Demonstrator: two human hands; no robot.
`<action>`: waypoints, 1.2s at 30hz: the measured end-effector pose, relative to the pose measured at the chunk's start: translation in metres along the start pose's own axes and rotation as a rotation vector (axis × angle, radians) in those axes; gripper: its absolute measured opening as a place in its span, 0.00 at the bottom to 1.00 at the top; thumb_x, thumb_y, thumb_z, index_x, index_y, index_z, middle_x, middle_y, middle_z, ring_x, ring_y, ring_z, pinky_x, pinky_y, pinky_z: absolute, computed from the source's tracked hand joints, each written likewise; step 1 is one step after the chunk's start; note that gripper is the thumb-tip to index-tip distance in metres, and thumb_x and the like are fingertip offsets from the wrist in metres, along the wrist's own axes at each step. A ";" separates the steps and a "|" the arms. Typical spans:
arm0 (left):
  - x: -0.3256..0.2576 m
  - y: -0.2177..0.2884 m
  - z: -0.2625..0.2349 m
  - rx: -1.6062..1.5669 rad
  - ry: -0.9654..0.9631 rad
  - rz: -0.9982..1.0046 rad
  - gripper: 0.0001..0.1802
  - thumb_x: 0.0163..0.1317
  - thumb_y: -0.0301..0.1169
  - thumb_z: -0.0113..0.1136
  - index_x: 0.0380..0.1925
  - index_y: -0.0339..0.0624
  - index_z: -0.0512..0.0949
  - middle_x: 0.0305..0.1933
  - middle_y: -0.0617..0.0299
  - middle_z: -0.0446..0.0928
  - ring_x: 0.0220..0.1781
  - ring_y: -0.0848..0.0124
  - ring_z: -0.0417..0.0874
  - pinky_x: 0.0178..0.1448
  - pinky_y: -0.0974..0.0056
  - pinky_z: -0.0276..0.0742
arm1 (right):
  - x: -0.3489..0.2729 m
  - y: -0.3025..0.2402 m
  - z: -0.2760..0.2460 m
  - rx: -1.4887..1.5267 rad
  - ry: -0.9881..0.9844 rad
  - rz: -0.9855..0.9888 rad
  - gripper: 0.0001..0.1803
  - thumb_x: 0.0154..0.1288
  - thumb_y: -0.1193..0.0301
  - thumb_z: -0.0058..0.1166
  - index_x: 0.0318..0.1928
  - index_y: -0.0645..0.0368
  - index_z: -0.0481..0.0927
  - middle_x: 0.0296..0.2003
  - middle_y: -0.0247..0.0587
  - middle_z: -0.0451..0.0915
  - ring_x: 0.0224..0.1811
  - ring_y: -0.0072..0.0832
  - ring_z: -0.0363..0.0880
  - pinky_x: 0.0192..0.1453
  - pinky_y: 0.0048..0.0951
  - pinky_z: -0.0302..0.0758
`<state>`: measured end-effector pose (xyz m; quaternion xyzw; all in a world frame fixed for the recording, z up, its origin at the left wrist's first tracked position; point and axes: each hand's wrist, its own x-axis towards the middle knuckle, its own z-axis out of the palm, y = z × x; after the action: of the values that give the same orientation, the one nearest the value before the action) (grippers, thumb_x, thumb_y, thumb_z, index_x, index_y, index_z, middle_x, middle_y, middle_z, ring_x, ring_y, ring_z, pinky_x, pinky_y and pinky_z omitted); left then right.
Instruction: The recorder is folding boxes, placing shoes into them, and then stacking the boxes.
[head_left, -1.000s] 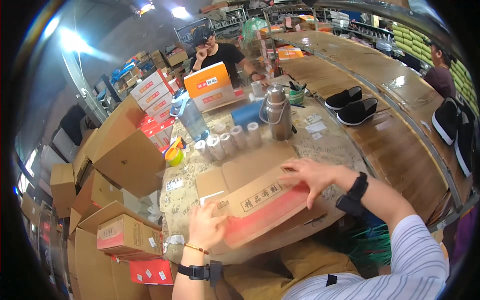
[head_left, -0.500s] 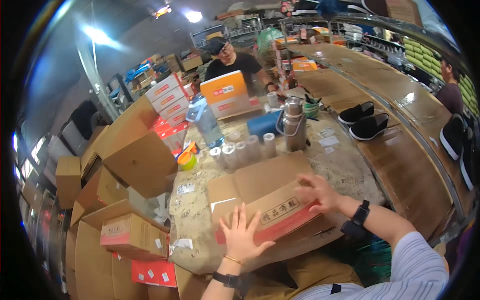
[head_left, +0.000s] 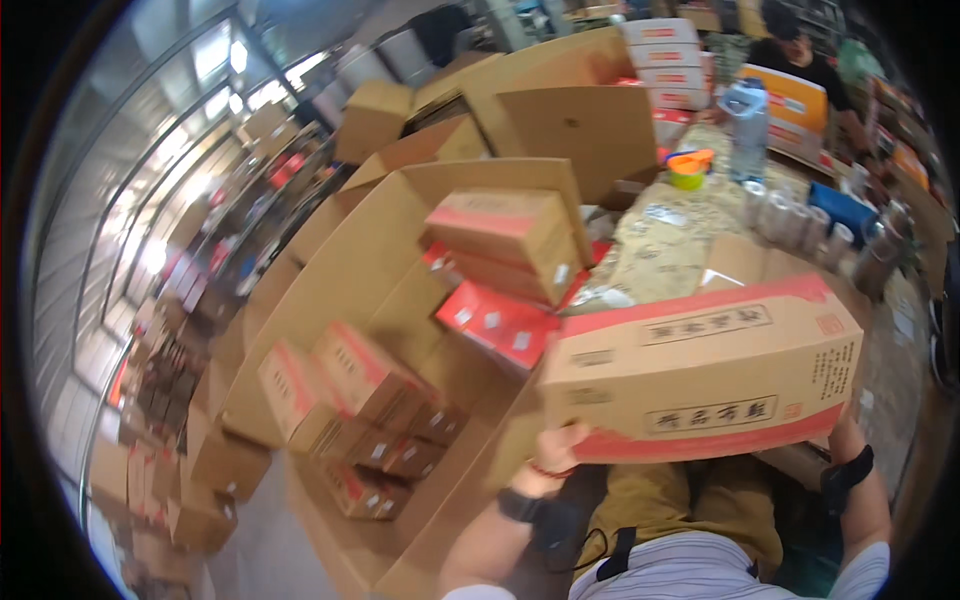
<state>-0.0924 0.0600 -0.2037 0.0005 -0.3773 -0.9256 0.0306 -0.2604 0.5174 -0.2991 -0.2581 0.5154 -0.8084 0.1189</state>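
Note:
A long brown cardboard box with red bands and dark printing is held up in front of my lap, slightly tilted. My left hand grips its lower left end, with part of the fingers hidden behind the box. At the other end my right hand supports the lower right corner, its fingers mostly out of sight. To the left stands a big open carton. Inside it lie several smaller brown-and-red boxes and a red box, with another brown box near its far side.
Behind the held box is a worktable with a flat piece of cardboard, a water jug, white rolls, a blue cylinder and a metal flask. A person is across the table. Cartons crowd the left.
My view has swung left toward the big open carton. My hands were spread on brown cardboard on the table; now they hold a box raised between them, off the table.

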 end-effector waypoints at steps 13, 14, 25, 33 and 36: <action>-0.285 0.208 -0.164 0.087 1.087 1.186 0.42 0.54 0.59 0.55 0.64 0.50 0.60 0.65 0.57 0.61 0.65 0.55 0.61 0.65 0.39 0.57 | 0.081 0.094 0.072 -0.850 0.337 -0.179 0.23 0.75 0.62 0.31 0.63 0.62 0.65 0.58 0.41 0.65 0.59 0.30 0.64 0.65 0.30 0.58; -0.289 0.208 -0.187 0.048 1.239 1.129 0.42 0.53 0.59 0.56 0.64 0.51 0.60 0.65 0.58 0.62 0.65 0.55 0.61 0.65 0.40 0.57 | 0.083 0.092 0.077 -0.832 0.291 -0.181 0.23 0.75 0.63 0.32 0.62 0.62 0.65 0.58 0.41 0.65 0.59 0.30 0.64 0.65 0.30 0.59; -0.314 0.154 -0.372 -0.754 1.690 0.607 0.60 0.41 0.69 0.58 0.66 0.40 0.51 0.70 0.54 0.50 0.71 0.54 0.51 0.71 0.45 0.47 | 0.083 0.095 0.076 -1.289 0.305 -0.153 0.19 0.71 0.67 0.38 0.58 0.61 0.69 0.54 0.46 0.69 0.58 0.37 0.67 0.63 0.31 0.61; -0.331 0.179 -0.366 -0.458 1.412 0.759 0.41 0.61 0.54 0.51 0.66 0.42 0.53 0.68 0.56 0.57 0.66 0.58 0.64 0.63 0.55 0.65 | 0.083 0.087 0.097 -1.496 0.238 -0.171 0.19 0.68 0.68 0.43 0.56 0.62 0.71 0.52 0.48 0.69 0.55 0.42 0.68 0.62 0.32 0.62; -0.317 0.165 -0.363 -0.066 1.469 0.409 0.34 0.64 0.48 0.50 0.66 0.46 0.55 0.65 0.56 0.62 0.67 0.60 0.63 0.60 0.62 0.67 | 0.086 0.082 0.115 -1.457 0.228 -0.198 0.19 0.66 0.70 0.43 0.55 0.63 0.71 0.51 0.49 0.70 0.54 0.41 0.69 0.61 0.32 0.63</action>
<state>0.2423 -0.2934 -0.3547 0.5451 -0.2250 -0.6742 0.4446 -0.2766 0.3532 -0.3082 -0.2315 0.9044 -0.2906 -0.2100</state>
